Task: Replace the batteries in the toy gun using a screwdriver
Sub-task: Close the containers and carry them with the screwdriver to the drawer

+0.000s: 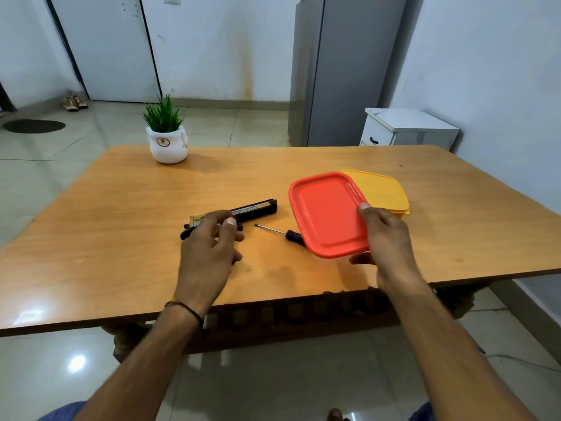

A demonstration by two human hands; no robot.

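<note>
A black toy gun [255, 210] with a gold label lies on the wooden table [151, 208], barrel pointing right. My left hand [209, 247] hovers over its grip end with fingers loosely curled, hiding that part; whether it touches the gun I cannot tell. A screwdriver [280, 232] with a dark handle lies just right of the gun, its handle partly hidden under a red lid [328, 214]. My right hand [385, 235] grips that lid by its near right edge, thumb on top, holding it tilted above a yellow box [382, 189].
A white pot with a green plant [167, 141] stands at the table's far left. Beyond the table are a grey fridge [343, 71] and a small white cabinet [406, 126]. The table's near edge runs just below my wrists.
</note>
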